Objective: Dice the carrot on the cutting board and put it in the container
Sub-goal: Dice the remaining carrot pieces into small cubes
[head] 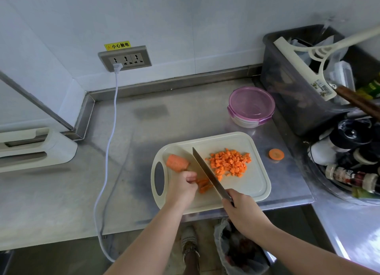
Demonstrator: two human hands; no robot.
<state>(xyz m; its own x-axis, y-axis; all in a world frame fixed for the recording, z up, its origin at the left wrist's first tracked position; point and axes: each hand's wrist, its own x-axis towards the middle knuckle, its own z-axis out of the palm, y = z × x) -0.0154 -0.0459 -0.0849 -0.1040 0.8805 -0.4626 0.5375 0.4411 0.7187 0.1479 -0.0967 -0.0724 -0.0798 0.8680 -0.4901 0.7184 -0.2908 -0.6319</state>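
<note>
While the container [251, 106] sits lidded behind the board [246, 184], we hold carrot strips [203, 185] in left grip [183, 184], knife [207, 172] in right grip [242, 209].

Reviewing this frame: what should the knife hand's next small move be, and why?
Probably bring the knife down through the strips for another cut. The left hand pins a bunch of uncut strips on the board, the right hand holds the blade right at their ends, and the dice pile lies just beyond it. A chunk is uncut too.
</note>
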